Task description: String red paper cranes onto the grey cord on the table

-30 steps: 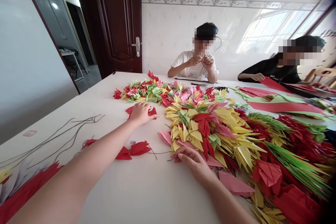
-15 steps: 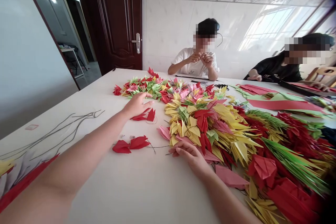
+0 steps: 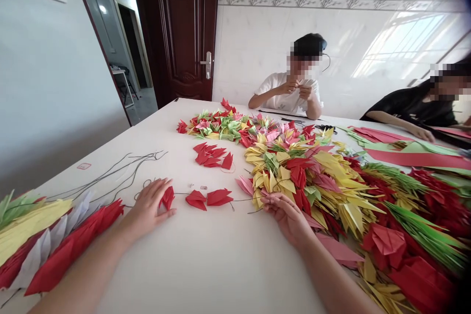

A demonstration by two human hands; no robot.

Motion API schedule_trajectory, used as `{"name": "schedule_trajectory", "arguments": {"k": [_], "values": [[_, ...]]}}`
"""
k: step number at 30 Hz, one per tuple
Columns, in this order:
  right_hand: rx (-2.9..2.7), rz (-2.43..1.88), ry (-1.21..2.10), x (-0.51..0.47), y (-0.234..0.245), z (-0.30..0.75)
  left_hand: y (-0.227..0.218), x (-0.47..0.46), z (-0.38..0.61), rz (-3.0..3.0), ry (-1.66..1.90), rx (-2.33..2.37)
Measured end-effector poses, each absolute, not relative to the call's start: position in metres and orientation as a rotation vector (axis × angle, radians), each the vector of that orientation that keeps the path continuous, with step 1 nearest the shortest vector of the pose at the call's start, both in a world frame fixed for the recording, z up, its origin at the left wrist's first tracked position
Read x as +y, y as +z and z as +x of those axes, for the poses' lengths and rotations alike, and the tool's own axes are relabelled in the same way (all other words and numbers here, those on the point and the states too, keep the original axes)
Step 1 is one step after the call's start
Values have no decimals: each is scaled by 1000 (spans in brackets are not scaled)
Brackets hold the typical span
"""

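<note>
My left hand (image 3: 150, 208) is low over the table, thumb and fingers curled round a small red folded paper piece (image 3: 168, 198). Along a thin dark cord (image 3: 243, 200), two more red folded pieces (image 3: 208, 198) lie in a row to its right. The cord runs to my right hand (image 3: 289, 213), whose thumb and fingertips are pinched on it beside the colourful paper heap. Several loose red pieces (image 3: 209, 153) sit farther back, between the hands.
A large heap of yellow, red, pink and green folded paper (image 3: 294, 171) spreads to the right. Strung coloured paper (image 3: 73, 250) and dark wires (image 3: 106, 184) lie left. Two people (image 3: 290, 93) sit across the table, near red and green sheets (image 3: 415, 157).
My left hand has moved from the loose red pieces leftward and nearer to me, and now grips a red piece by the cord. My right hand stays pinched. The camera view has turned left.
</note>
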State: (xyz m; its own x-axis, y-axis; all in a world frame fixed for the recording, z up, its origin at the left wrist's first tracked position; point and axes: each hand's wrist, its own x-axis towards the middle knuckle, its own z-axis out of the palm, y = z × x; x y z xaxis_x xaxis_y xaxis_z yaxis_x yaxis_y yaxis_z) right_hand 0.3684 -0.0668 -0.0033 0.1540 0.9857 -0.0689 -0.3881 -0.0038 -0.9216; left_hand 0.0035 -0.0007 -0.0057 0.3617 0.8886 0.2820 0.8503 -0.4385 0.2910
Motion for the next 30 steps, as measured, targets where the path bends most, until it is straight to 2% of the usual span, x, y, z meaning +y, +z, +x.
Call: {"name": "schedule_trajectory", "arguments": {"k": [12, 22, 30], "values": [[-879, -1093, 1250, -65, -7, 371, 8, -3, -7, 2289, 419, 1596], [-815, -1068, 1270, -65, -7, 372, 11, 5, -9, 2453, 357, 1417], [-828, -1075, 1272, -66, -7, 371, -2, 11, -10, 2408, 522, 1501]]}}
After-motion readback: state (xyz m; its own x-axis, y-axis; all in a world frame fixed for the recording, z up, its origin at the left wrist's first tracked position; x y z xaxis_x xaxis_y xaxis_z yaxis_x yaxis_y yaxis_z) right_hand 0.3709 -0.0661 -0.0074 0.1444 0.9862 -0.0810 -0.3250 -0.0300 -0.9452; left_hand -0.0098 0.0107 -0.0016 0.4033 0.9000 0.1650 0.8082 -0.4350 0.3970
